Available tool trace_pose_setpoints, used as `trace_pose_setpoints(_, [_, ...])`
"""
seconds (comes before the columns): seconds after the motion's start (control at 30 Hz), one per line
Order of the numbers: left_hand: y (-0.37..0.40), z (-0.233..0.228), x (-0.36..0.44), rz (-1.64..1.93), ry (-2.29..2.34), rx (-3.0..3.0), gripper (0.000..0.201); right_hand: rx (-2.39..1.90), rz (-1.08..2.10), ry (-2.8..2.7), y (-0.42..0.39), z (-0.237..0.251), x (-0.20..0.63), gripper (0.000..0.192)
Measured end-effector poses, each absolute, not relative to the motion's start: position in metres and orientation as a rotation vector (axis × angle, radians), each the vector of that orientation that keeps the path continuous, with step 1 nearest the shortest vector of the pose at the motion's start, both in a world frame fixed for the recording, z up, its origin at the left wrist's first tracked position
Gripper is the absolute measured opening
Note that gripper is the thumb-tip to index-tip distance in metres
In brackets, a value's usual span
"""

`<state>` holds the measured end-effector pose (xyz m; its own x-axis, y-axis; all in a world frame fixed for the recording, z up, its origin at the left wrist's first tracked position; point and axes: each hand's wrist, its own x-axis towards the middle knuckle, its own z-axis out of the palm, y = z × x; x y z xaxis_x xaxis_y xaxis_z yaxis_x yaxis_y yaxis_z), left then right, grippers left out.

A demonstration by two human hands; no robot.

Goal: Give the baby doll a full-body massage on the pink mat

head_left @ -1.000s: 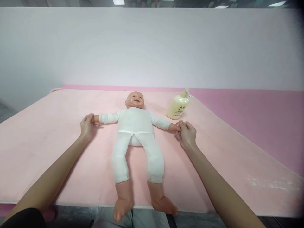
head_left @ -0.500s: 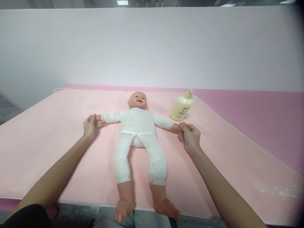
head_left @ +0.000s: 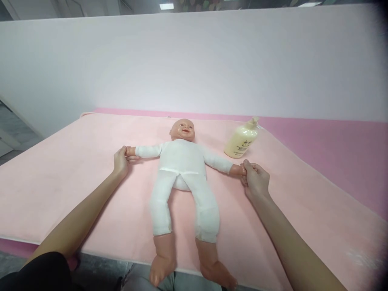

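A baby doll (head_left: 182, 169) in a white suit lies face up on a pale pink blanket (head_left: 60, 178), arms spread and held at both ends.

The left hand (head_left: 120, 161) is closed around the doll's outstretched hand on that side; the right hand (head_left: 256, 180) pinches the doll's other hand, though the fingers partly hide the contact there. The doll's bare feet hang over the blanket's near edge. A cream pump bottle (head_left: 241, 140) stands just beyond the doll's arm on the right-hand side, near the right hand but apart from it. A darker pink surface (head_left: 333, 141) runs beyond the blanket.
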<state>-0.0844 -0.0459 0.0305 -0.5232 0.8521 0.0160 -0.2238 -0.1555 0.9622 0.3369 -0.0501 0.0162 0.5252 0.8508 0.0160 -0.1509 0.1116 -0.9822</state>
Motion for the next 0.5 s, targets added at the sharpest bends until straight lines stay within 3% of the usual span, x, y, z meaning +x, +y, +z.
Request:
trace_pose_setpoints(0.33, [-0.0475, 0.0349, -0.0843, 1.776, 1.301, 0.7, 0.037, -1.297, 0.773, -0.748, -0.0514, 0.0151, 0.3361, 0.039])
trace_pose_setpoints(0.5, [-0.0484, 0.0304, -0.0855, 1.766, 1.3, 0.828, 0.024, -1.307, 0.852, -0.705, -0.055, 0.0238, 0.3334, 0.029])
